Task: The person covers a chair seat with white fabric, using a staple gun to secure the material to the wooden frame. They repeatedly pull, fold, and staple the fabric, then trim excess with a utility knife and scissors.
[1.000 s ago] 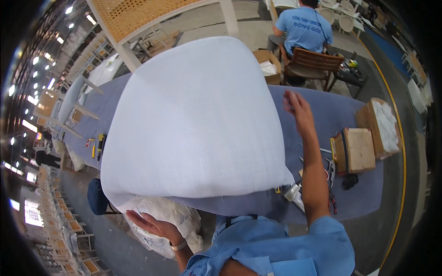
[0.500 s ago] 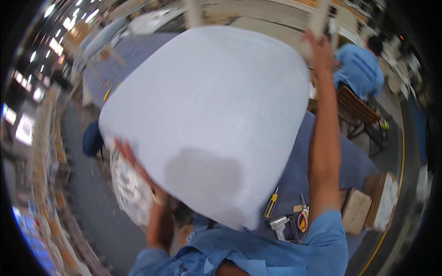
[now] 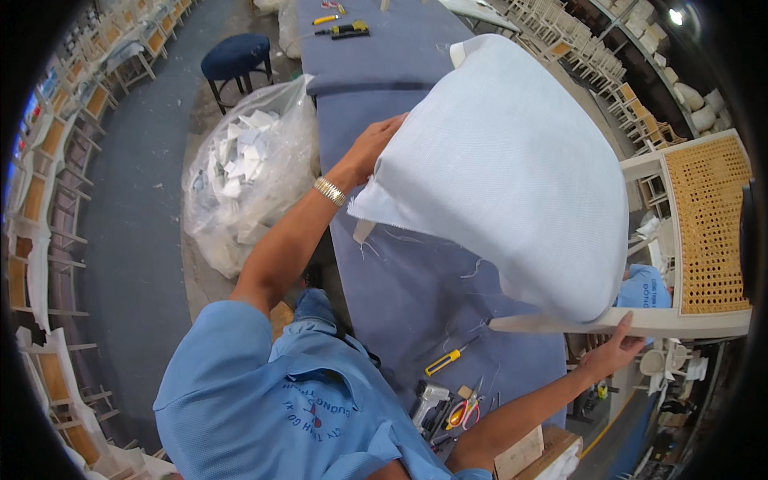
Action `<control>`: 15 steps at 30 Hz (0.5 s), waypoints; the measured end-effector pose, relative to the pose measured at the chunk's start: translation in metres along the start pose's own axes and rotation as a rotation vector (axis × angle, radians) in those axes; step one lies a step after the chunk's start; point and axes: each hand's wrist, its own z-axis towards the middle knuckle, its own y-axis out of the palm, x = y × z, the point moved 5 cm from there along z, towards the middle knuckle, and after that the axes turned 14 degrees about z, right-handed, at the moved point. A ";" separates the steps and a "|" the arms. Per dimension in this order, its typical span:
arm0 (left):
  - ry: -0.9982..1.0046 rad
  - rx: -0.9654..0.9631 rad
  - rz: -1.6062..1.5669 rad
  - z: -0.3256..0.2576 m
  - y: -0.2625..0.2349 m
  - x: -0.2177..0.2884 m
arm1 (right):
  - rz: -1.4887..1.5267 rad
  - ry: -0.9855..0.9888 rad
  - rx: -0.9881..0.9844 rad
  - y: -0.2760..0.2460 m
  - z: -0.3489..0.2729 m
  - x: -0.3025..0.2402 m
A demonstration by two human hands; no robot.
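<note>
A pale wooden chair with a light-blue fabric seat [image 3: 512, 168] rests tilted over the blue-grey covered table. Its woven cane backrest [image 3: 708, 232] points to the right. My left hand [image 3: 372, 148] grips the seat's left edge, its fingertips partly hidden by the fabric. Low on the right, my right hand [image 3: 616, 352] holds the chair's near wooden post [image 3: 664, 322], thumb on top. Loose threads and a raw fabric edge show along the seat's near left corner. On the table nearby lie a yellow screwdriver [image 3: 450, 360], a staple gun [image 3: 430, 408] and scissors [image 3: 464, 412].
A clear plastic bag of white scraps [image 3: 252, 176] stands left of the table [image 3: 360, 276], with a dark-blue stool [image 3: 236, 58] beyond. A yellow-and-black power tool [image 3: 344, 30] lies at the table's far end. Chair rows line the left. A person in blue [image 3: 644, 286] shows behind the chair.
My view has swung round. The chair has turned and come down over the table, so its cane back now shows on the right. My right hand is lower, on the post.
</note>
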 end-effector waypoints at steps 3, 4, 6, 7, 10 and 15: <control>-0.095 -0.016 -0.191 -0.053 0.005 0.004 | 0.040 0.024 -0.107 -0.007 -0.009 0.000; -0.129 -0.008 -0.207 -0.065 0.005 -0.003 | 0.058 0.044 -0.131 -0.005 -0.013 -0.001; -0.015 -0.021 -0.343 -0.074 -0.002 -0.012 | 0.094 0.061 -0.148 0.005 -0.017 -0.005; 0.039 0.047 -0.345 -0.082 -0.004 -0.016 | 0.110 0.058 -0.156 0.007 -0.016 -0.004; 0.217 0.146 -0.127 -0.104 0.007 0.003 | 0.112 0.073 -0.108 -0.021 -0.022 0.007; 0.232 0.251 0.440 -0.116 -0.017 -0.007 | 0.038 0.109 -0.081 -0.029 -0.060 0.041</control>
